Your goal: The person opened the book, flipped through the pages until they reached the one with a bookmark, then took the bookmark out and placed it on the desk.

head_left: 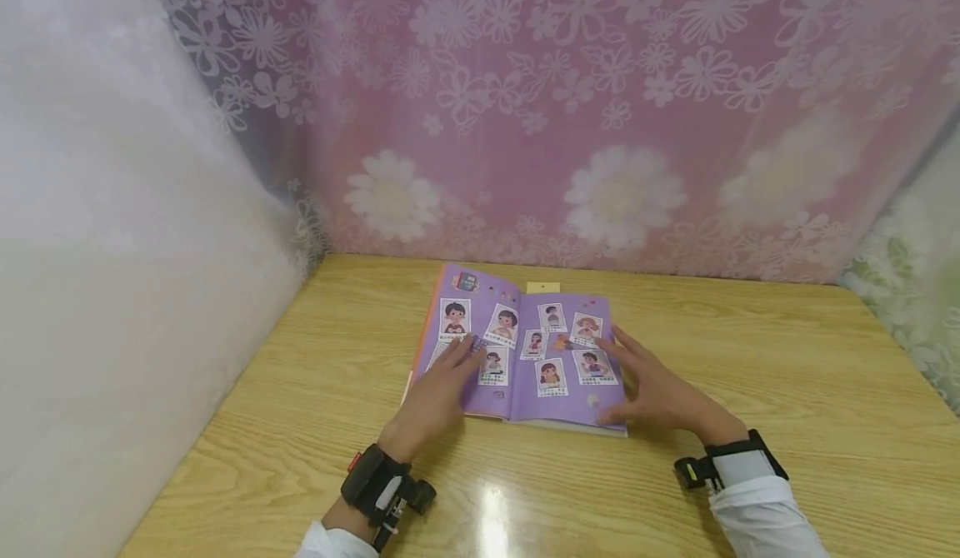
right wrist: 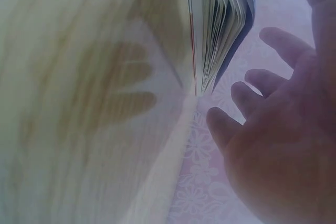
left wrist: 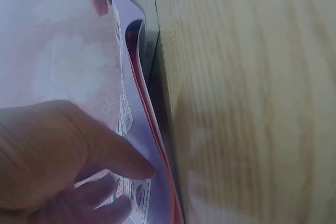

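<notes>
A book with purple pages lies spread on the wooden table, its pages printed with framed cartoon portraits and small text. Across the lower part of the left page rests my left hand, fingers extended. In the left wrist view, the thumb of that hand lies against the page near the book's lower edge. My right hand is at the right page's outer edge, its fingers spread and relaxed. The right wrist view shows this hand beside the book's thick stack of pages, gripping nothing.
A small yellow piece sticks out behind the book's top edge. Wooden tabletop surrounds the book. A pink flowered curtain hangs along the table's back edge, and a white sheet hangs on the left.
</notes>
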`<state>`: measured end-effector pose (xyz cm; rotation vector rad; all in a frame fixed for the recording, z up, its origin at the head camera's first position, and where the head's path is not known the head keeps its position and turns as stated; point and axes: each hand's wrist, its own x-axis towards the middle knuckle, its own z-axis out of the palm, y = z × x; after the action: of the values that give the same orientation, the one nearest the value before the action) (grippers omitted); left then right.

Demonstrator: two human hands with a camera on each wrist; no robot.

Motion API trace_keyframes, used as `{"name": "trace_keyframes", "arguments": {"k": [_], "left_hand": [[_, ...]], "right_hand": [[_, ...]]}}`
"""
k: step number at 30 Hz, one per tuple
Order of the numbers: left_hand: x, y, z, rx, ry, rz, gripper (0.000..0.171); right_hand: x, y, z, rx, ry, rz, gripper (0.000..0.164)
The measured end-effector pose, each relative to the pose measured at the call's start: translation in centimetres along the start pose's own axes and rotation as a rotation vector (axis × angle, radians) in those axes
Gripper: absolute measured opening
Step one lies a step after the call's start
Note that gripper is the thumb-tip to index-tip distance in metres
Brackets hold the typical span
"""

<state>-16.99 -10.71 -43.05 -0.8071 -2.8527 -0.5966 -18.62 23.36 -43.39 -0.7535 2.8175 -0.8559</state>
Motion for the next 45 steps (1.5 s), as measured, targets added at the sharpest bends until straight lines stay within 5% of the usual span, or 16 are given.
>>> {"name": "trace_keyframes", "arguments": {"k": [6,15,23,36,45], "left_hand": [[-0.2,-0.1,0.0,-0.001,-0.100,0.029,0.071],[0.1,0.3,0.3,0.012,-0.097,-0.025,0.049],[-0.1,0.2,0.1,0.020,-0.120,-0.038,0.052],[0.5,0.7,-0.1,0.045,-0.121,0.082,0.049],[1.3,3.0,0.4,0.077,-0.136,-0.031,0.092]], "right_hand": [[0.0,0.2,0.0,0.010,-0.038,-0.002,0.105],[-0.1,0.3,0.3,0.030,-0.075,0.022,0.103],[0.0,-0.2,0.2,0.025,-0.075,0.048,0.100],[0.7,0.1,0.2,-0.036,0.096,-0.015,0.089],[1.0,-0.9,-0.3,-0.022,0.209,-0.050,0.083]]}}
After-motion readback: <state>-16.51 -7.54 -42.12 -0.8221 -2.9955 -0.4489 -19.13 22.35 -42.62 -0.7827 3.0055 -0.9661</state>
